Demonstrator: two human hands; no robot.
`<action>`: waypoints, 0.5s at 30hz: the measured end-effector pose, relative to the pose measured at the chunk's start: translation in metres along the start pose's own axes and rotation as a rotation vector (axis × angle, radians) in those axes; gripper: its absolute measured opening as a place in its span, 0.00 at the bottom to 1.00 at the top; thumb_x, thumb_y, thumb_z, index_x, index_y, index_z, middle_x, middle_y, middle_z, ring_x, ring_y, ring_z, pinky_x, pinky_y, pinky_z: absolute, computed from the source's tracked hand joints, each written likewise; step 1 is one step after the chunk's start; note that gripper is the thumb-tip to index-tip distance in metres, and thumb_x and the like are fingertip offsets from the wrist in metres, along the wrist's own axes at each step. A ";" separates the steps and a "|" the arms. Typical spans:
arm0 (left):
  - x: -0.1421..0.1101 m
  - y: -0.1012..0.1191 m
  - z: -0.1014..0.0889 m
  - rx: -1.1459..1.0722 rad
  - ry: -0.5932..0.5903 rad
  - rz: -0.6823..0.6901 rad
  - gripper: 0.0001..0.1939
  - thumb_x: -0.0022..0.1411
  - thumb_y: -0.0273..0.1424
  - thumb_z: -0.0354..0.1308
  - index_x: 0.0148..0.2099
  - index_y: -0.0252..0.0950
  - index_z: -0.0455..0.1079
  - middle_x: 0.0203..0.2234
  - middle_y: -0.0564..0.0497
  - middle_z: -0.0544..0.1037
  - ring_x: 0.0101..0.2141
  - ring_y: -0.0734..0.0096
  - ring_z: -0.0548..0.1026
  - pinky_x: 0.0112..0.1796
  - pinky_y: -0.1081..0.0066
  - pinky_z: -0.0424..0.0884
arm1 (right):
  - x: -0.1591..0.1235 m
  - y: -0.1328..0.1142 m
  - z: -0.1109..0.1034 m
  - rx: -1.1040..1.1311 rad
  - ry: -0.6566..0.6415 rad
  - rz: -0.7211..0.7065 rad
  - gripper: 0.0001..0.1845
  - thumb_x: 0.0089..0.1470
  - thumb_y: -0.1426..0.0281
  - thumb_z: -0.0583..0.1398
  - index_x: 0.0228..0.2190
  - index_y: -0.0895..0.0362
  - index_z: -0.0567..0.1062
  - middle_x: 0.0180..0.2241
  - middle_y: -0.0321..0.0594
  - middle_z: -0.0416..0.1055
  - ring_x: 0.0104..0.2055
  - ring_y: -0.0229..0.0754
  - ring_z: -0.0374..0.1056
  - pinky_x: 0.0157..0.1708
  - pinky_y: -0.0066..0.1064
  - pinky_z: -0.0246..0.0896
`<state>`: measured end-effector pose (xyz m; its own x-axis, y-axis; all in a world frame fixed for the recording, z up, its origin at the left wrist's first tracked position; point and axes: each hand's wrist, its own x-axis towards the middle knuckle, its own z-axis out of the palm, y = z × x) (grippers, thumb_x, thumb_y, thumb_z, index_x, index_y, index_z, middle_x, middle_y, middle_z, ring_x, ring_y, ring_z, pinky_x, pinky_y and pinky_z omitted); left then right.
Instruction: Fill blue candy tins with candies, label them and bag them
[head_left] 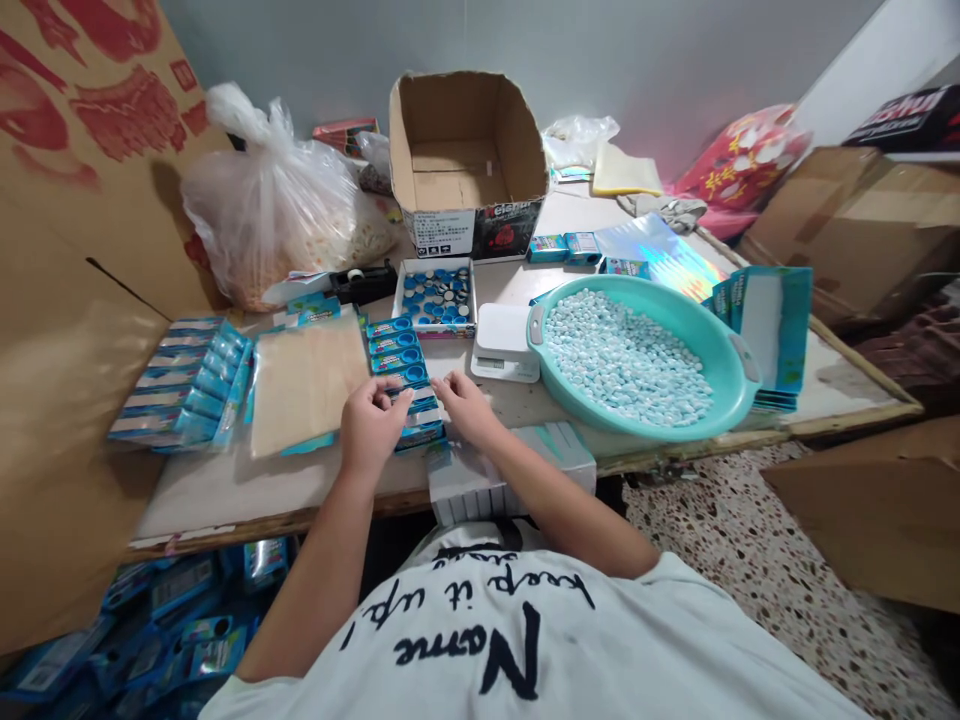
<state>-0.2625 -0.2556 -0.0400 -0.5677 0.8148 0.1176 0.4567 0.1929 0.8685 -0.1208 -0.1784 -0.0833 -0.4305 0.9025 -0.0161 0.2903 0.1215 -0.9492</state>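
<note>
A column of small blue printed boxes (397, 356) lies on the table in front of me, several with a round blue ring showing on top. Near its front end, my left hand (375, 425) is closed, thumb and fingers pinched at the left side of one small blue box (418, 398). My right hand (466, 408) has its fingers drawn together at the right end of that same box. The fingers partly cover the box, so its exact grip is hidden. Just behind the column, a shallow tray (437, 328) holds blue and silver round pieces.
A turquoise basin (637, 425) of pale blue pellets stands right, beside a white scale (506, 335). Stacked blue boxes (184, 385) and a tan sheet (304, 385) lie left. An open cardboard box (442, 180) and knotted plastic bag (270, 210) stand behind; a grey-white bundle (517, 465) is at the front edge.
</note>
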 end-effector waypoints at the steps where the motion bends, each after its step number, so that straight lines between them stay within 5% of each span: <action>1: 0.002 -0.001 0.000 -0.032 0.000 0.010 0.18 0.54 0.39 0.66 0.44 0.37 0.73 0.17 0.61 0.61 0.20 0.75 0.64 0.25 0.73 0.62 | -0.002 0.002 0.004 -0.013 -0.016 -0.001 0.20 0.67 0.52 0.49 0.28 0.51 0.60 0.26 0.31 0.63 0.30 0.39 0.61 0.31 0.29 0.55; 5: 0.006 -0.005 -0.003 -0.133 -0.030 -0.022 0.22 0.54 0.35 0.64 0.51 0.35 0.69 0.18 0.63 0.61 0.20 0.75 0.63 0.27 0.74 0.64 | -0.009 -0.002 0.003 -0.096 -0.070 -0.023 0.19 0.70 0.58 0.45 0.30 0.52 0.64 0.28 0.34 0.67 0.33 0.41 0.63 0.34 0.30 0.56; 7: -0.002 -0.008 -0.008 -0.104 0.093 -0.005 0.15 0.56 0.31 0.61 0.47 0.36 0.71 0.18 0.62 0.59 0.20 0.75 0.61 0.29 0.72 0.65 | -0.015 -0.005 -0.013 -0.158 -0.099 -0.016 0.14 0.67 0.63 0.51 0.29 0.52 0.65 0.27 0.34 0.67 0.32 0.42 0.63 0.34 0.30 0.55; 10: -0.029 -0.009 -0.013 0.083 0.341 0.359 0.04 0.57 0.26 0.60 0.37 0.39 0.72 0.18 0.60 0.58 0.21 0.74 0.59 0.41 0.65 0.71 | -0.034 -0.002 -0.056 -0.279 -0.093 -0.048 0.07 0.62 0.72 0.54 0.31 0.54 0.70 0.37 0.41 0.72 0.39 0.44 0.66 0.38 0.32 0.57; 11: -0.040 -0.008 -0.012 0.128 0.318 0.561 0.05 0.57 0.24 0.61 0.34 0.41 0.72 0.18 0.60 0.59 0.21 0.74 0.60 0.46 0.62 0.71 | -0.043 0.002 -0.072 -0.360 -0.077 -0.075 0.08 0.62 0.73 0.54 0.33 0.54 0.72 0.40 0.44 0.73 0.41 0.45 0.67 0.40 0.32 0.57; 13: -0.063 -0.001 -0.002 0.137 0.050 0.918 0.08 0.57 0.22 0.62 0.33 0.43 0.73 0.19 0.59 0.64 0.23 0.72 0.63 0.50 0.62 0.70 | -0.063 0.012 -0.100 -0.509 -0.058 -0.025 0.10 0.63 0.73 0.53 0.33 0.55 0.73 0.38 0.46 0.74 0.39 0.46 0.68 0.38 0.33 0.57; 15: -0.079 0.010 0.019 0.132 -0.270 1.037 0.09 0.61 0.23 0.60 0.39 0.44 0.75 0.22 0.56 0.70 0.27 0.69 0.69 0.45 0.66 0.71 | -0.082 0.025 -0.118 -0.575 -0.081 0.058 0.10 0.64 0.72 0.54 0.34 0.54 0.74 0.33 0.43 0.74 0.35 0.45 0.67 0.35 0.33 0.56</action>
<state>-0.2002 -0.3075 -0.0495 0.3001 0.7056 0.6419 0.7074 -0.6161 0.3465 0.0231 -0.2008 -0.0682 -0.4574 0.8827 -0.1079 0.7229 0.2984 -0.6232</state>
